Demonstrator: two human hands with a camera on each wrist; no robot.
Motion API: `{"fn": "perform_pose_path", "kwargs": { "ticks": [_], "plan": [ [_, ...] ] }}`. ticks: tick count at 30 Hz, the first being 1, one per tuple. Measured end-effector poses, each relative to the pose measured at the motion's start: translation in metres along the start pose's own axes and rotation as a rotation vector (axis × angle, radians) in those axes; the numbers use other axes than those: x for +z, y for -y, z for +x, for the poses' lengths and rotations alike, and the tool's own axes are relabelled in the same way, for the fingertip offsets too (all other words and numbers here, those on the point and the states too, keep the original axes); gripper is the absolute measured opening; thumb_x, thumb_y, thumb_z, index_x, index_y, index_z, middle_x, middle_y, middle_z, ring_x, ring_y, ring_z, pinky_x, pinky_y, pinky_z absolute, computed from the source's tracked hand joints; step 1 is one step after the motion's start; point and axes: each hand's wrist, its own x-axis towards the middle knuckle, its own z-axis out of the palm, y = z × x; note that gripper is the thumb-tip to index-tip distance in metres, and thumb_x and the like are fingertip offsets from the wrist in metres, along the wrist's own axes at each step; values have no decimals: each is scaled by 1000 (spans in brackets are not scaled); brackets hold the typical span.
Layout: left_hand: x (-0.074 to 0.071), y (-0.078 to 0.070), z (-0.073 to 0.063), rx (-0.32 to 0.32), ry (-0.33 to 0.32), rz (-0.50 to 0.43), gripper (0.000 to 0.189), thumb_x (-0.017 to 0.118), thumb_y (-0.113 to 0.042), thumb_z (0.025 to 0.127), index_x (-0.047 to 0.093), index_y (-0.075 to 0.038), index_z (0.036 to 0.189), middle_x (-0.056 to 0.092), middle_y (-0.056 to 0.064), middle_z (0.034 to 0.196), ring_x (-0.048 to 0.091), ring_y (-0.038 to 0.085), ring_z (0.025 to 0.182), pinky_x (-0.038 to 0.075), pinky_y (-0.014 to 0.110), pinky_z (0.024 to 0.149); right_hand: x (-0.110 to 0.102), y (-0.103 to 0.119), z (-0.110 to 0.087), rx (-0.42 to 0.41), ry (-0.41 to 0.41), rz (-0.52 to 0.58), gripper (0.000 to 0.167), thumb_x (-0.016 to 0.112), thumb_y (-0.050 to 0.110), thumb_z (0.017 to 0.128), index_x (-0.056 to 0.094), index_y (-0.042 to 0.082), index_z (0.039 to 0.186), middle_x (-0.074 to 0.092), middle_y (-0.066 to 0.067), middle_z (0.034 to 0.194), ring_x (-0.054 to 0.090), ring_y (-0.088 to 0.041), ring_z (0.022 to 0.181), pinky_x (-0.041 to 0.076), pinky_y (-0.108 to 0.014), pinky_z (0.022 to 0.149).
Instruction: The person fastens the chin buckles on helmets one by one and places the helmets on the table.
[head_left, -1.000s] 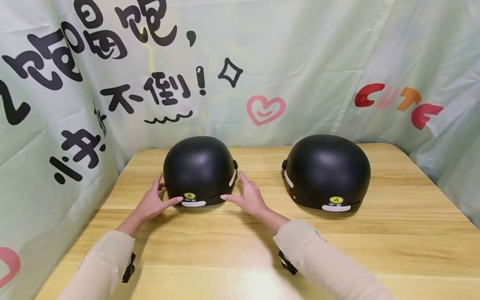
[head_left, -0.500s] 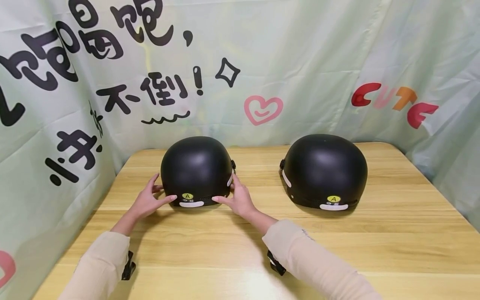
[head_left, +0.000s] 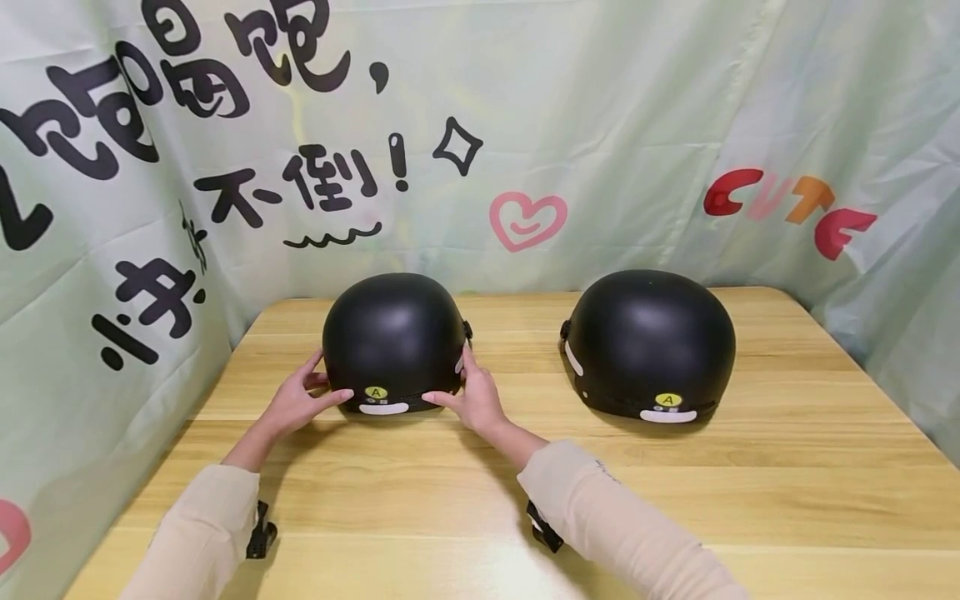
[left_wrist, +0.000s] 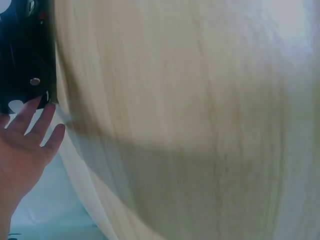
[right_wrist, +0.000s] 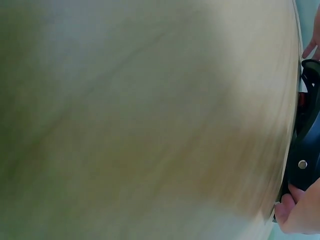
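A matte black helmet (head_left: 393, 333) with a yellow "A" sticker and a white strip stands on the left part of the table. My left hand (head_left: 292, 404) is at its left side, thumb tip at the lower edge. In the left wrist view, the spread, fairly straight fingers of that hand (left_wrist: 25, 155) reach the dark helmet (left_wrist: 25, 55). On the other side my right hand (head_left: 480, 404) holds the helmet, thumb at the back edge and index finger along the side. The right wrist view shows fingers of the right hand (right_wrist: 300, 210) bent at the rim.
A second black helmet (head_left: 648, 346) with the same sticker stands to the right on the wooden table (head_left: 375, 517). Behind and at the left hangs a pale curtain (head_left: 600, 83) with printed lettering and hearts. Black wrist devices (head_left: 261, 533) show below the sleeves.
My right hand has moved left, up against the helmet's right side. My left hand has shifted slightly left at the helmet. Both helmets keep their places; the head view shifts slightly.
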Motion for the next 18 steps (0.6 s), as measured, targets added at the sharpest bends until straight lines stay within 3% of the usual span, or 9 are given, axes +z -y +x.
{"fn": "perform_pose_path", "kwargs": {
  "ticks": [7, 18],
  "plan": [
    [0, -2, -1, 9, 11, -20, 93, 70, -28, 82, 11, -1, 148, 50, 33, 128, 49, 42, 121, 42, 50, 98, -2, -1, 1, 23, -1, -14, 103, 82, 33, 67, 23, 1, 146, 49, -11, 81, 39, -18, 78, 34, -26, 66],
    [-2, -4, -4, 36, 13, -81, 92, 73, -20, 80, 14, 0, 148, 54, 32, 123, 53, 40, 117, 46, 47, 93, -8, 1, 2, 37, 2, -3, 104, 84, 32, 65, 25, 2, 146, 53, -13, 80, 40, -19, 80, 37, -28, 68]
  ]
}}
